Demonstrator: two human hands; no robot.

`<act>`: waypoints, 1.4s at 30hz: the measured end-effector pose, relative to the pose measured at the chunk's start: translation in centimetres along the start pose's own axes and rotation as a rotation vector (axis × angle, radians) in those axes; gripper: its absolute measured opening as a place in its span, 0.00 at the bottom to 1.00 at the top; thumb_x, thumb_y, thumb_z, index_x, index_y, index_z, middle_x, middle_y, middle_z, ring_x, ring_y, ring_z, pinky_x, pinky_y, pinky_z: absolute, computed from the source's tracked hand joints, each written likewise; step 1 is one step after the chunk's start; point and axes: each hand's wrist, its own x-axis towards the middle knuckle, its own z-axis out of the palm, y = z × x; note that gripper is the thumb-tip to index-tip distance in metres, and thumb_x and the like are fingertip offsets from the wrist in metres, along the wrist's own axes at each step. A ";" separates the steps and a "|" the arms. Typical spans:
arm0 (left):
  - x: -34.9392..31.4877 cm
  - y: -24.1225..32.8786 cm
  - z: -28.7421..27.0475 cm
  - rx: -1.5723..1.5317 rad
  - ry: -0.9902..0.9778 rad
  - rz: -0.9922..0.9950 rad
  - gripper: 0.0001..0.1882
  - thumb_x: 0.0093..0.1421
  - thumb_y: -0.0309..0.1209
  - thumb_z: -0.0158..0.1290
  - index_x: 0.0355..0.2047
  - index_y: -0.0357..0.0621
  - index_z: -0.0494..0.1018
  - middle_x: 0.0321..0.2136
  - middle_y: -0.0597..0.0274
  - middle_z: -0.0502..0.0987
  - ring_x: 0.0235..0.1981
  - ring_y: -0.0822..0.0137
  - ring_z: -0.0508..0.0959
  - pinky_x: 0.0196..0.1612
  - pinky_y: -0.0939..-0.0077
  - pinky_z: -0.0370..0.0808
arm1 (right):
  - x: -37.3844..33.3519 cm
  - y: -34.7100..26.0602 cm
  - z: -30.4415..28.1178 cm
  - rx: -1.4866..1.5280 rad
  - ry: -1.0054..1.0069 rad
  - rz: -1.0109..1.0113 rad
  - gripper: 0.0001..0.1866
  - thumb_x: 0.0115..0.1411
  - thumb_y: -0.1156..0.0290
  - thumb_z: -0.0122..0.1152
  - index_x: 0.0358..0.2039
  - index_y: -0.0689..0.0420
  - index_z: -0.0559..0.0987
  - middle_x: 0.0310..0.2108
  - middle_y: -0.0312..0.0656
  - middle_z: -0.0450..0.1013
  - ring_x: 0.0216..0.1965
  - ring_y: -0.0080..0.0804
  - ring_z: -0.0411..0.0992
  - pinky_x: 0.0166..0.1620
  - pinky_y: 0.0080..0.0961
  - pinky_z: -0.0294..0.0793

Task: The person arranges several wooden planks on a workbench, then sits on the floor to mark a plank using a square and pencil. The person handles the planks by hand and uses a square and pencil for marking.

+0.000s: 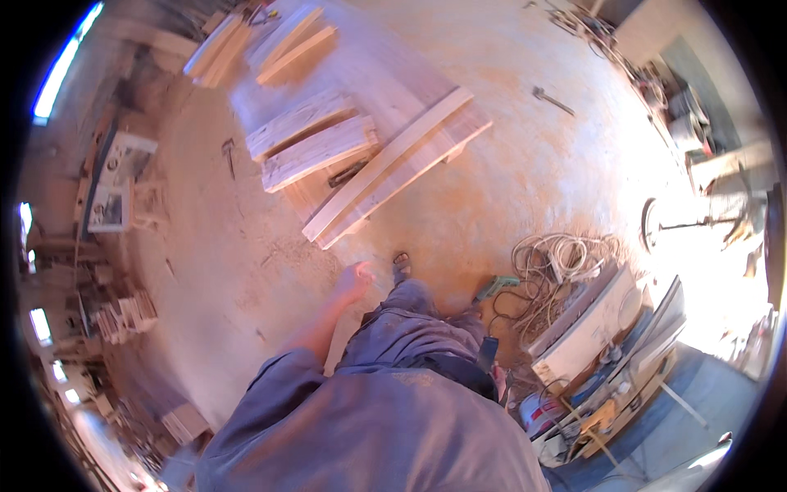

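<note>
My left hand hangs beside my left leg, over the dusty floor. It is a little blurred; its fingers look loosely apart, with nothing in them. Of my right hand only a small part shows at my right hip, next to a dark rectangular object; its fingers are hidden. Ahead of me a wide wooden panel lies low above the floor. A long, slightly curved board rests along its right end. Two thick wooden pieces lie on its left side, near a dark tool.
A green power tool and coiled cable lie right of my feet, beside stacked boards. Hammers lie on the floor at the right and left. More timber pieces sit at the far left.
</note>
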 end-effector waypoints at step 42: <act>-24.1 -16.2 1.7 -0.581 0.475 -0.648 0.31 0.62 0.33 0.60 0.62 0.28 0.69 0.40 0.49 0.83 0.37 0.63 0.83 0.39 0.69 0.80 | 20.9 -23.4 39.5 -1.101 -0.537 -0.489 0.17 0.71 0.57 0.55 0.36 0.61 0.78 0.24 0.40 0.76 0.22 0.26 0.74 0.27 0.27 0.75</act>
